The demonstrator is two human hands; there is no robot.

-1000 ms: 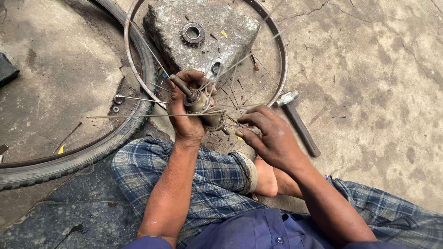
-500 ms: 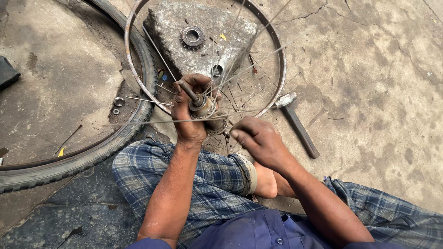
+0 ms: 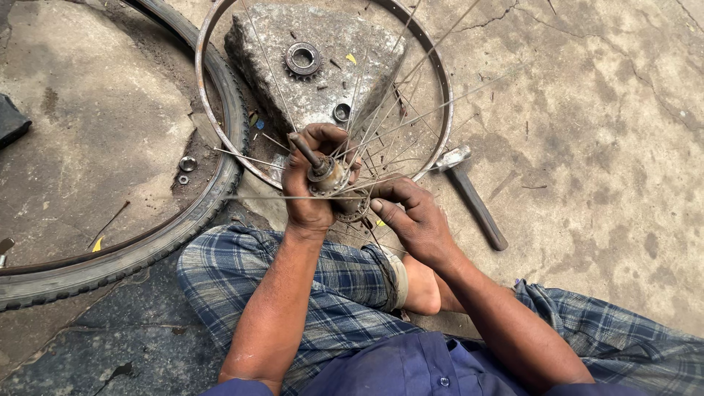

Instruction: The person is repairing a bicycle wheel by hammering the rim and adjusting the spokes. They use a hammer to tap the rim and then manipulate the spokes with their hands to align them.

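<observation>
The person sits on the ground with a bare bicycle wheel rim [image 3: 220,139] held up over the lap, its thin spokes [image 3: 396,88] fanning out from the hub [image 3: 330,178] at the middle of the view. The left hand [image 3: 312,187] is wrapped around the hub, fingers curled closed on it from the far side, with the threaded axle [image 3: 302,149] sticking up and to the left out of the fist. The right hand [image 3: 412,216] sits just beside it on the right, thumb and fingers bent and pinched in at the hub flange where the spokes meet it; what exactly the fingertips press on cannot be told, since the spokes and the other hand hide it. Behind the rim, seen through the spokes, lies a flat grey stone [image 3: 323,81] with a toothed sprocket [image 3: 303,59] on top and a small metal ring [image 3: 342,112] nearer its front edge. A black tyre [image 3: 139,246] curves across the concrete floor on the left, with two small nuts [image 3: 188,164] lying inside its arc. To the right of the rim a hammer [image 3: 473,202] rests on the ground, its metal head touching or just beside the rim and its dark handle pointing away. The legs are covered by a blue checked cloth [image 3: 242,286].
</observation>
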